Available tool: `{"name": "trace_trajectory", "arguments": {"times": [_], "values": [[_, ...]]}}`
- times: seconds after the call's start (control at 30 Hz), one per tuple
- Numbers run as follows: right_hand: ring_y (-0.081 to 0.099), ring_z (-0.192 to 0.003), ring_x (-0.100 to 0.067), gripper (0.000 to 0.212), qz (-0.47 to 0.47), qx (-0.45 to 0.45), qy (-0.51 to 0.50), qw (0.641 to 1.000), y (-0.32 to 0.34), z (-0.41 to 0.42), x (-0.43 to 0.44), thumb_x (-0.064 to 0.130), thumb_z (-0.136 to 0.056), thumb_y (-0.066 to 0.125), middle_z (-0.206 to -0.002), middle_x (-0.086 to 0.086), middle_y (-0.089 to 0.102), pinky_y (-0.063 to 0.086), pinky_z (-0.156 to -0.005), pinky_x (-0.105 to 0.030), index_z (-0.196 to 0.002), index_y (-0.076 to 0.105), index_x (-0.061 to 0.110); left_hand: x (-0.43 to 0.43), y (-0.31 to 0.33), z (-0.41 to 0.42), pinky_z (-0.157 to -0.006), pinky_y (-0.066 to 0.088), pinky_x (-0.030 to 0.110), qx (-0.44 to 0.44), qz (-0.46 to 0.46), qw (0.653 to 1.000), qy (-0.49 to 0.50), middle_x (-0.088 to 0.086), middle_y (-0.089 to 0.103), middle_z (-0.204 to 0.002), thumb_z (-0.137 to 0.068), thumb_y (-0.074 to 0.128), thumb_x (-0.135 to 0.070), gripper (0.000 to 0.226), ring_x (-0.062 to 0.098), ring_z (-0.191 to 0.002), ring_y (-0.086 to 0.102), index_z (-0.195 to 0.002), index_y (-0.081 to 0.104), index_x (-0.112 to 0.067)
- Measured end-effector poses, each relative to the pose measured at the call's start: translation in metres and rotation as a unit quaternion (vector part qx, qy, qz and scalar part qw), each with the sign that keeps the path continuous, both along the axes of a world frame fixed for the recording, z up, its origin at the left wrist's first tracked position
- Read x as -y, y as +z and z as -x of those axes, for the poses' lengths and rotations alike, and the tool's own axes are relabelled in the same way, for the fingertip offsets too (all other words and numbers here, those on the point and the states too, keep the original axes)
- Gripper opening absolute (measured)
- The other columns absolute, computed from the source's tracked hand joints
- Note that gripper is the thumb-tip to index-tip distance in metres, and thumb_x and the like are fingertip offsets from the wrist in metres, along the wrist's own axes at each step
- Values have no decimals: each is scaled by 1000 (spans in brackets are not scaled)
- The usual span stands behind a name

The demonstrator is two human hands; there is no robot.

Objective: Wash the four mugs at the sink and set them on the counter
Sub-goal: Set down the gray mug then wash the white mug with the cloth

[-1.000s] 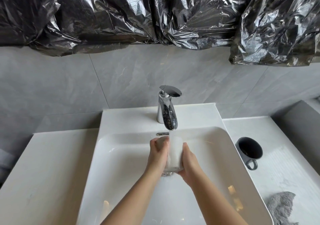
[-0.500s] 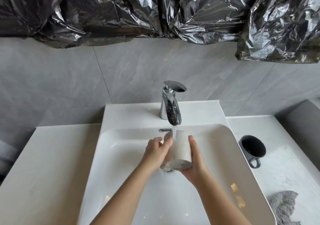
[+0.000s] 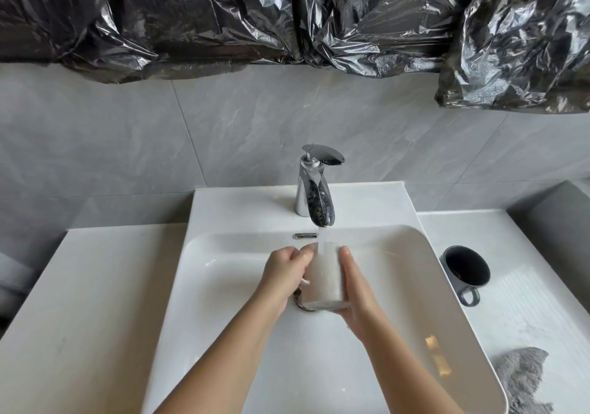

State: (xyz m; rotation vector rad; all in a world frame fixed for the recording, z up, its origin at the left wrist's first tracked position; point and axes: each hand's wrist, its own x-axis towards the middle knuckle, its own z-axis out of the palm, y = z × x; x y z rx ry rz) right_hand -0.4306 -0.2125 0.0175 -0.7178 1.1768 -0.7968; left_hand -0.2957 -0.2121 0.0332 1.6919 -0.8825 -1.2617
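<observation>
Soft, even, fairly bright light. Glare streaks the black plastic (image 3: 223,14) above the tap (image 3: 316,187). The mug (image 3: 324,281) below the tap is blurred. Wide-angle bending curves the frame edges.

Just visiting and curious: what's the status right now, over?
Grips: left hand and right hand both hold white mug. Mug under running tap, over sink. Nearby dark mug on counter, clear of the work.
</observation>
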Motion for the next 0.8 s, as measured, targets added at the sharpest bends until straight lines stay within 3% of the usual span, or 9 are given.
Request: {"name": "trace_trajectory", "arguments": {"times": [0.1, 0.2, 0.3, 0.37, 0.47, 0.53, 0.6, 0.7, 0.8], "values": [[68, -100, -27, 60, -4, -56, -19, 998, 1, 0, 6, 59, -85, 62, -113, -8, 64, 58, -83, -50, -125, 50, 17, -3, 3, 0, -63, 46, 28, 17, -6, 999, -45, -1, 48, -61, -93, 55, -18, 29, 1, -40, 51, -66, 45, -14], [70, -96, -27, 70, -15, -87, -12, 996, -1, 4, 12, 68, -77, 64, -110, -8, 68, 59, -81, -47, -122, 57, 15, -7, 7, -1, -69, 53, 35, 9, 21, 994, -105, -5, 57, -63, -97, 51, -17, 19, 8, -57, 59, -79, 51, -12], [69, -89, -29, 68, -23, 0, 27, 999, 3, 8, 11, 72, -82, 50, -104, -14, 71, 51, -79, -42, -112, 71, 15, -8, 9, -2, -62, 50, 36, -34, 68, 993, -85, -4, 57, -57, -101, 43, -27, 33, 15, -57, 52, -81, 58, -6], [69, -85, -27, 57, -30, 100, 20, 994, 4, 7, 7, 61, -93, 40, -99, -14, 72, 47, -79, -40, -102, 77, 18, -5, 5, -4, -62, 48, 34, 22, 74, 996, -40, -1, 57, -66, -99, 49, -35, 32, 16, -61, 52, -81, 56, -9], [67, -105, -32, 62, -26, 211, 4, 977, 4, 1, 4, 56, -94, 35, -117, -19, 69, 50, -86, -44, -121, 68, 11, -4, -1, 1, -73, 48, 23, 9, 14, 999, -35, 1, 61, -97, -84, 52, -67, 61, 12, -84, 60, -108, 50, -11], [59, -121, -33, 68, -5, 195, 0, 981, -2, -4, 3, 56, -97, 29, -130, -20, 62, 45, -100, -46, -133, 58, 6, -4, -4, 8, -89, 50, 29, -94, -41, 994, -39, -1, 63, -116, -68, 48, -85, 86, 12, -103, 62, -122, 49, -18], [64, -114, -30, 62, 14, 133, -10, 991, -6, -8, 5, 53, -100, 29, -122, -18, 67, 46, -101, -46, -130, 58, 7, -5, -3, 13, -94, 51, 40, -141, -55, 988, -13, -2, 64, -118, -70, 51, -83, 79, 16, -105, 64, -123, 49, -25], [68, -103, -27, 41, 30, 30, -31, 999, -8, -7, 11, 39, -106, 31, -118, -23, 66, 53, -93, -48, -114, 58, 8, -4, -7, 16, -95, 51, 44, -91, -31, 994, 46, -3, 62, -118, -59, 55, -75, 81, 19, -104, 63, -126, 47, -30], [69, -105, -26, 55, -2, 75, 15, 997, -1, -6, 8, 46, -105, 26, -115, -16, 71, 53, -86, -40, -117, 65, 9, -5, -6, 24, -88, 49, 35, -25, -23, 997, 72, -1, 62, -114, -71, 56, -67, 67, 23, -104, 61, -126, 44, -31]]}}
